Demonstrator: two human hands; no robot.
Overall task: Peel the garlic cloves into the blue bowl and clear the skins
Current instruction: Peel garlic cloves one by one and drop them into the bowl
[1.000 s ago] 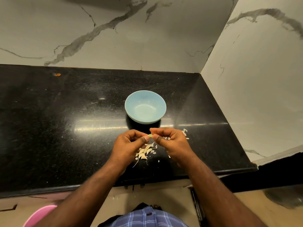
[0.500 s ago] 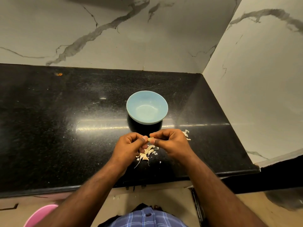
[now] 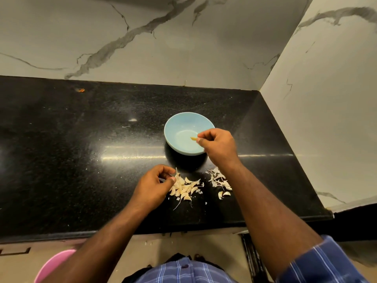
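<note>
The right hand (image 3: 219, 147) pinches a small yellowish peeled garlic clove (image 3: 193, 138) over the pale blue bowl (image 3: 173, 131); the left hand (image 3: 152, 185) pinches a thin papery skin (image 3: 176, 173) beside the heap of unpeeled cloves (image 3: 184, 189).

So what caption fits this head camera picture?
Right hand holds a peeled garlic clove over the light blue bowl; left hand pinches papery skin.

Right hand (image 3: 219, 147): forearm extended forward, fingers curled, thumb and forefinger pinching; left hand (image 3: 152, 185): lower, nearer the body, fingers curled, fingertips pinched.
</note>
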